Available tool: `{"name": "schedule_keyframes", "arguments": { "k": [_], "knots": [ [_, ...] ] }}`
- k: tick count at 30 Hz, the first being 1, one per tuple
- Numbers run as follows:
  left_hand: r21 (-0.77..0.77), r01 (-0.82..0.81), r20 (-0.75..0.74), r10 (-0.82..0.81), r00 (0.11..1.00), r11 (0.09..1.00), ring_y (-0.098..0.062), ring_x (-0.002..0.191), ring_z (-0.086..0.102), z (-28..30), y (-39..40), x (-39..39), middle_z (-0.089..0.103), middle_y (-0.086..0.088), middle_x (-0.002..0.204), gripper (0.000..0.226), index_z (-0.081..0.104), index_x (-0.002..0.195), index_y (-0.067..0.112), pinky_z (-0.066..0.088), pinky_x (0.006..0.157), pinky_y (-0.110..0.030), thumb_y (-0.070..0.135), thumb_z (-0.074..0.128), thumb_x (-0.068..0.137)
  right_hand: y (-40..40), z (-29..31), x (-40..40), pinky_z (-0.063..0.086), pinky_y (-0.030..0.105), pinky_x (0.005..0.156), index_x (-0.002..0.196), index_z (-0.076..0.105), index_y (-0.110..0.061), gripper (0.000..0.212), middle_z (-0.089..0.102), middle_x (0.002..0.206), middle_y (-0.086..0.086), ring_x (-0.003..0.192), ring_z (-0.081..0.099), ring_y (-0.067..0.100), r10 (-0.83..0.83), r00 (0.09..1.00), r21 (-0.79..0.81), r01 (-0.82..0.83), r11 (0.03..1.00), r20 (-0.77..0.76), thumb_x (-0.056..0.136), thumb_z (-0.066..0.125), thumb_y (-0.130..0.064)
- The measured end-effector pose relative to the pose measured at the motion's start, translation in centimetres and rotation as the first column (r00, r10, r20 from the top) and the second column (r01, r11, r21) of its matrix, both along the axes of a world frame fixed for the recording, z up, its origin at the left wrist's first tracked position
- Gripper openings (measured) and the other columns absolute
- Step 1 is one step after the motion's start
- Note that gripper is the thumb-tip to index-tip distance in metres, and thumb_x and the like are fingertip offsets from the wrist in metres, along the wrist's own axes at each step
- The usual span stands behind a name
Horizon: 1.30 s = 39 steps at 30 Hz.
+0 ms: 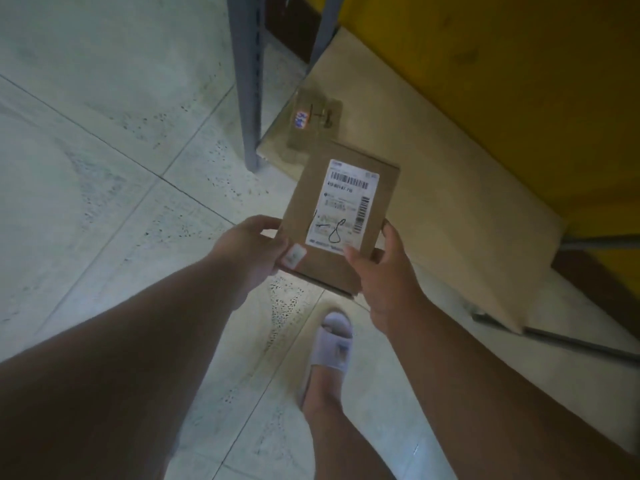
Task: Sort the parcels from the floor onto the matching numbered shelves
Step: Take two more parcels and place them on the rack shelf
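Floor tiles (104, 150) fill most of what I can see, pale and speckled, with a big flat sheet of cardboard (433, 188) lying along the foot of a yellow wall (502, 81). A grey shelf post (247, 81) stands on the floor at the cardboard's near corner. The parcel (341, 216), a small brown box, is up off the floor, held between both hands above the edge of that cardboard, its label (346, 202) facing up with a handwritten mark that looks like "1-8". The risk, I think, is misreading that scrawl in the dim light and shelving it wrong, or tripping on the cardboard. The left hand (252, 247) pinches the box's near left corner; the right hand (388, 271) grips the near right corner, fingers curled.
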<state>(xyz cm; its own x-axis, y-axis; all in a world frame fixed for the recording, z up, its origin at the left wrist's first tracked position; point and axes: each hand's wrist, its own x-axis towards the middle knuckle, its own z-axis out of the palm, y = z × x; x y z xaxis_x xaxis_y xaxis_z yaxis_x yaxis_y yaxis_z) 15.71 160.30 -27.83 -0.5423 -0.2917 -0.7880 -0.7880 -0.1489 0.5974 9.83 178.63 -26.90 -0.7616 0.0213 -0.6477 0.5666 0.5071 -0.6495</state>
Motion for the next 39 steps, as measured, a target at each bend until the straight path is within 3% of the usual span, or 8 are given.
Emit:
{"name": "schedule_keyframes", "arguments": {
  "k": [3, 5, 10, 13, 17, 24, 32, 39],
  "knots": [
    [-0.1, 0.248, -0.064, -0.255, 0.965, 0.964, -0.023, 0.081, 0.07, -1.3, 0.7, -3.1, 0.068, 0.002, 0.106, 0.044, 0.052, 0.134, 0.043, 0.062, 0.062, -0.035, 0.02, 0.059, 0.097, 1.6, -1.1, -4.2, 0.057, 0.05, 0.091, 0.135, 0.048, -0.045, 0.063, 0.072, 0.112, -0.001, 0.103, 0.07, 0.021, -0.216, 0.976, -0.06, 0.216, 0.975, 0.007, 0.087, 0.076, -0.015],
    [-0.242, 0.385, -0.057, -0.41, 0.91, 0.89, -0.017, 0.072, 0.063, -2.1, 0.5, -4.9, 0.06, 0.009, 0.116, 0.049, 0.044, 0.141, 0.043, 0.047, 0.046, -0.023, 0.025, 0.06, 0.098, 2.0, -1.8, -7.2, 0.056, 0.049, 0.092, 0.133, 0.048, -0.047, 0.057, 0.069, 0.112, -0.007, 0.107, 0.066, 0.021, -0.274, 0.962, -0.025, 0.274, 0.961, -0.013, 0.089, 0.074, -0.022],
    [-0.484, 0.438, -0.037, -0.517, 0.855, 0.758, -0.017, 0.096, 0.061, -4.7, 0.2, -6.9, 0.057, 0.004, 0.129, 0.048, 0.046, 0.141, 0.037, 0.05, 0.075, -0.032, 0.03, 0.06, 0.095, 2.1, -4.7, -12.3, 0.052, 0.048, 0.097, 0.143, 0.042, -0.042, 0.061, 0.06, 0.101, -0.015, 0.112, 0.059, 0.02, -0.291, 0.952, 0.026, 0.294, 0.955, -0.09, 0.092, 0.07, -0.024],
    [-0.501, 0.433, -0.036, -0.518, 0.855, 0.749, -0.016, 0.097, 0.062, -6.3, 0.6, -6.9, 0.057, 0.005, 0.125, 0.045, 0.048, 0.138, 0.036, 0.052, 0.078, -0.035, 0.031, 0.06, 0.094, 1.8, -7.1, -13.9, 0.053, 0.045, 0.097, 0.143, 0.043, -0.035, 0.06, 0.057, 0.095, -0.017, 0.106, 0.057, 0.018, -0.21, 0.966, 0.097, 0.225, 0.969, -0.151, 0.092, 0.071, -0.021],
    [-0.534, 0.409, -0.028, -0.499, 0.866, 0.74, -0.019, 0.102, 0.061, -8.1, 1.2, -7.0, 0.056, 0.003, 0.125, 0.045, 0.048, 0.138, 0.032, 0.052, 0.085, -0.038, 0.032, 0.06, 0.094, 1.5, -9.9, -15.0, 0.049, 0.034, 0.091, 0.14, 0.048, -0.022, 0.051, 0.063, 0.124, 0.0, 0.115, 0.061, 0.024, -0.098, 0.975, 0.235, 0.144, 0.961, -0.198, 0.094, 0.069, -0.023],
    [-0.55, 0.422, -0.035, -0.525, 0.851, 0.721, -0.019, 0.103, 0.061, -9.0, 2.1, -6.5, 0.057, 0.0, 0.127, 0.048, 0.046, 0.14, 0.031, 0.054, 0.086, -0.04, 0.033, 0.061, 0.095, 1.4, -11.3, -15.4, 0.042, 0.029, 0.07, 0.125, 0.056, -0.009, 0.043, 0.064, 0.122, 0.012, 0.104, 0.065, 0.029, 0.163, 0.967, 0.597, -0.016, 0.802, -0.194, 0.093, 0.068, -0.035],
    [-0.598, 0.387, -0.01, -0.488, 0.873, 0.702, -0.022, 0.106, 0.061, -1.3, -0.2, -0.7, 0.059, -0.001, 0.125, 0.045, 0.05, 0.136, 0.028, 0.055, 0.087, -0.043, 0.031, 0.064, 0.093, -4.6, 0.2, -7.3, 0.054, 0.038, 0.08, 0.121, 0.055, -0.016, 0.035, 0.056, 0.122, 0.006, 0.1, 0.06, 0.024, 0.355, 0.848, 0.469, -0.146, 0.871, -0.395, 0.091, 0.067, -0.031],
    [-0.606, 0.148, -0.016, -0.198, 0.98, 0.781, -0.019, 0.107, 0.062, 13.8, -7.2, 11.6, 0.059, 0.008, 0.117, 0.036, 0.058, 0.126, 0.03, 0.053, 0.084, -0.036, 0.028, 0.067, 0.091, -15.2, 18.1, 6.2, 0.056, 0.028, 0.075, 0.118, 0.055, -0.022, 0.03, 0.06, 0.111, -0.004, 0.093, 0.062, 0.008, 0.398, 0.806, 0.229, -0.328, 0.916, -0.438, 0.092, 0.066, -0.031]
  ]
}}
